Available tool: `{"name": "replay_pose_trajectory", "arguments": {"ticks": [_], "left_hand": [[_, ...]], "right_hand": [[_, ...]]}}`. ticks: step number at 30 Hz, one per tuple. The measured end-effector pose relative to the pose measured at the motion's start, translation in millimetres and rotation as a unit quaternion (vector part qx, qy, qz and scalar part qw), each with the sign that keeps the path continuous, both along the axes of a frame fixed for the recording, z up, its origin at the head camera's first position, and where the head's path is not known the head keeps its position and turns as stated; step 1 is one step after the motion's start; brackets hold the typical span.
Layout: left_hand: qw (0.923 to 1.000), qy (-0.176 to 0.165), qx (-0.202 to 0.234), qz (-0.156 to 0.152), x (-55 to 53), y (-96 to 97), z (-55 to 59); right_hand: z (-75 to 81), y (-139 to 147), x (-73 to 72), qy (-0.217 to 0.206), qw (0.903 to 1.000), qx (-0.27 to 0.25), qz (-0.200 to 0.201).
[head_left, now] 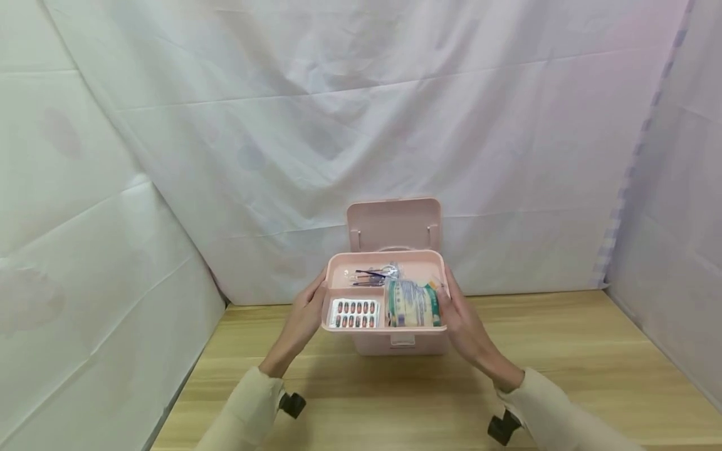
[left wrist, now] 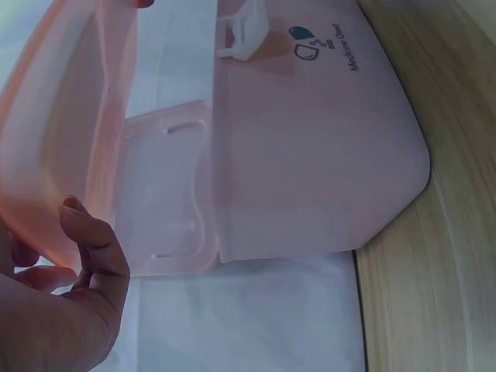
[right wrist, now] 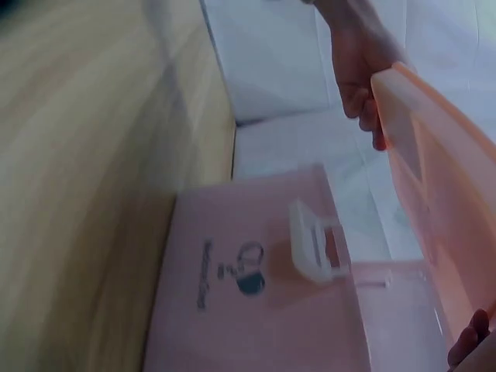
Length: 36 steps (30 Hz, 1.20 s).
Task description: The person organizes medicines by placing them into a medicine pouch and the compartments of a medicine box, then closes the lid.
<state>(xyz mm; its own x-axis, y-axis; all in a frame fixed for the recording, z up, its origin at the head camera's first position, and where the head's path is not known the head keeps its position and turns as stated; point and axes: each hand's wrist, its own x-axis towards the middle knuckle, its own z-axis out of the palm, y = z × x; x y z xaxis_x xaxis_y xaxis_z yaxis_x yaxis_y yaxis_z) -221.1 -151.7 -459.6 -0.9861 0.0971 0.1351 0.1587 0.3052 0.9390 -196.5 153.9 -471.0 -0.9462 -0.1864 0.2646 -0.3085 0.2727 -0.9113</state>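
Observation:
A pink divided tray [head_left: 385,330] is held level above the open pink medicine box [head_left: 369,344]. My left hand [head_left: 303,316] grips its left end, with the thumb at the rim and fingers below. At the other end my right hand [head_left: 467,326] holds the tray the same way. In the tray lie a blister pack of capsules [head_left: 354,313], a plastic-wrapped packet [head_left: 414,304] with green edges, and slim tools [head_left: 369,277] in clear wrapping. Both wrist views show a gap between the tray's underside and the box front [left wrist: 310,170], printed "Medicine Chest".
The box's lid [head_left: 395,224] stands raised at the back. A white latch [right wrist: 316,244] sticks out from the box front. The box stands on a wood-grain table [head_left: 395,401], with white cloth [head_left: 361,138] hanging behind and at both sides.

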Motion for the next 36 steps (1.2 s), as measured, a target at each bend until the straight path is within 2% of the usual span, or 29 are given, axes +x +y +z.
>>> {"name": "replay_pose_trajectory", "arguments": {"ticks": [3,7,17,25,31,36], "left_hand": [[0.9999,-0.005,0.011,0.002,-13.0,8.6,-5.8],[0.9996,-0.016,0.019,0.015,-25.0,15.8,-12.1],[0.9991,-0.004,0.032,0.026,-45.7,25.4,-30.7],[0.9965,-0.035,0.048,0.060,-47.0,34.5,-47.4],[0.9951,-0.031,0.028,0.090,-44.4,38.4,-54.4],[0.9942,-0.032,0.023,0.100,-41.3,40.9,-58.1]], "right_hand": [[-1.9,5.6,-15.0,0.009,0.9999,0.005,0.002],[-6.2,11.2,-28.0,0.012,0.9995,0.029,-0.008],[-24.5,17.9,-41.4,-0.006,0.9965,0.067,-0.050],[-39.6,17.9,-46.0,0.026,0.9932,0.083,-0.077],[-48.6,17.3,-46.3,0.034,0.9910,0.096,-0.087],[-52.5,17.3,-46.4,0.039,0.9907,0.096,-0.089]]}}
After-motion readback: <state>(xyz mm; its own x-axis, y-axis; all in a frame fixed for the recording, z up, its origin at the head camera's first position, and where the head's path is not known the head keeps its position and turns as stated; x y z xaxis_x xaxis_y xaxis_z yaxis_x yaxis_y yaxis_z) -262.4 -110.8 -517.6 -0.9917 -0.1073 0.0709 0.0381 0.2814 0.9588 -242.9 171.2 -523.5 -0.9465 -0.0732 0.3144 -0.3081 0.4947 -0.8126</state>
